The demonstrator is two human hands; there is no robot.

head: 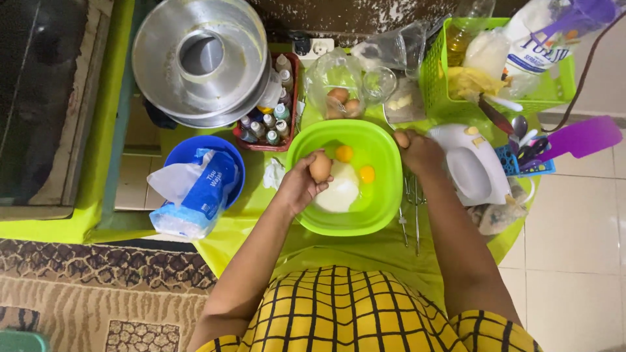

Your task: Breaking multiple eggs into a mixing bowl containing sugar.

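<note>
A green plastic bowl (378, 195) sits on the green table and holds a white heap and two egg yolks (355, 163). My left hand (301, 186) grips a brown egg (320, 167) over the bowl's left rim. My right hand (420, 151) is at the bowl's right rim, closed on another brown egg (402, 139). Behind the bowl, a clear bag holds more brown eggs (342, 102).
A metal tube cake pan (201, 58) rests at the back left beside a red tray of small bottles (268, 120). A blue bowl (189, 150) holds a tissue pack. A white hand mixer (473, 166), its beaters (411, 215), a green basket (489, 98) and a purple spatula (580, 137) stand to the right.
</note>
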